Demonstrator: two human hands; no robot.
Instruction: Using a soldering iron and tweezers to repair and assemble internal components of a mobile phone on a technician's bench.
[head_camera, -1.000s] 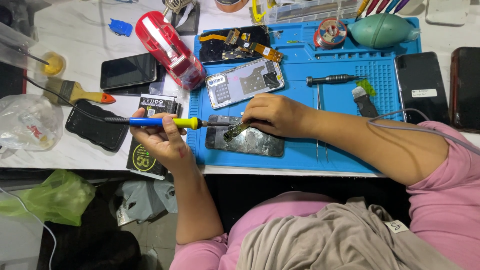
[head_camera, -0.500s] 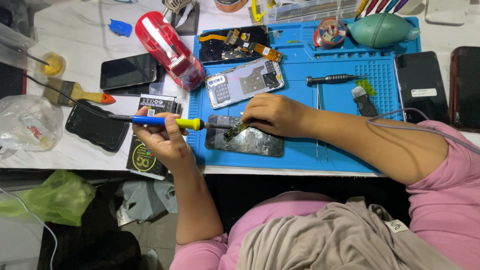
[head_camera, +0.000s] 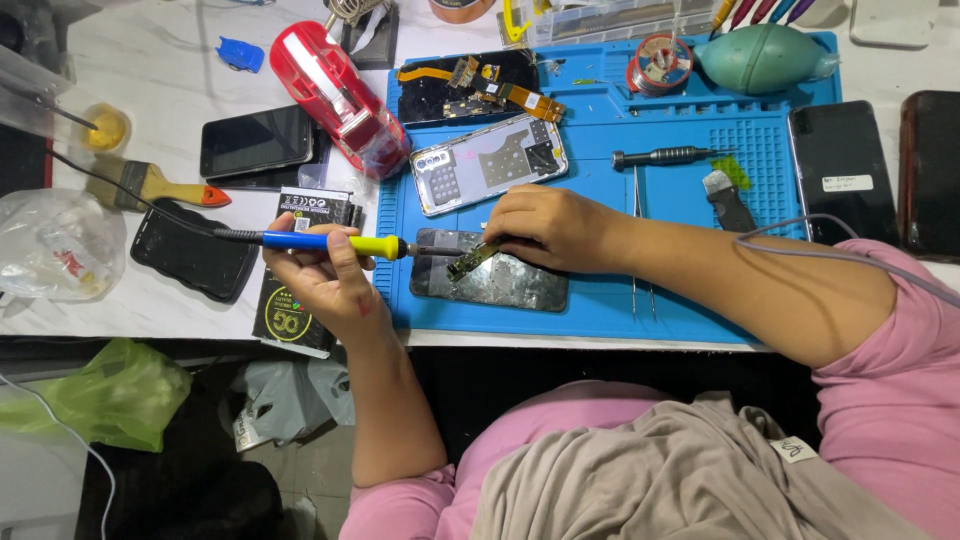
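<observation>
Head view of a phone-repair bench. The left hand (head_camera: 320, 275) wraps its fingers around the blue-and-yellow handle of a soldering iron (head_camera: 330, 242), thumb laid along the top; the handle lies nearly level, black cord trailing off to the left, and its thin metal tip points right. The tip meets a small green-and-gold circuit board strip (head_camera: 472, 260), a narrow tilted piece with metallic contacts, which lies on top of a dark rectangular phone body (head_camera: 500, 285) with a glossy, scuffed face. The right hand (head_camera: 545, 225) pinches the far end of that strip between thumb and bent fingertips, the remaining fingers curled together above it. The phone body lies flat on the near left part of a blue silicone work mat (head_camera: 690, 290), close to the table's near edge.

Just beyond the right hand lies an opened silver phone back frame (head_camera: 488, 163), and beyond that a black panel with orange flex cables (head_camera: 470, 85). A red plastic tool case (head_camera: 338, 95) lies tilted at the mat's left edge. To the right on the mat lie a metal-handled screwdriver (head_camera: 660, 156) and, at the far edge, a green rubber air blower (head_camera: 762, 58). Left of the mat, on the white table (head_camera: 170, 80), lie a black smartphone (head_camera: 257, 141) and a wooden-handled paintbrush (head_camera: 160, 185).
</observation>
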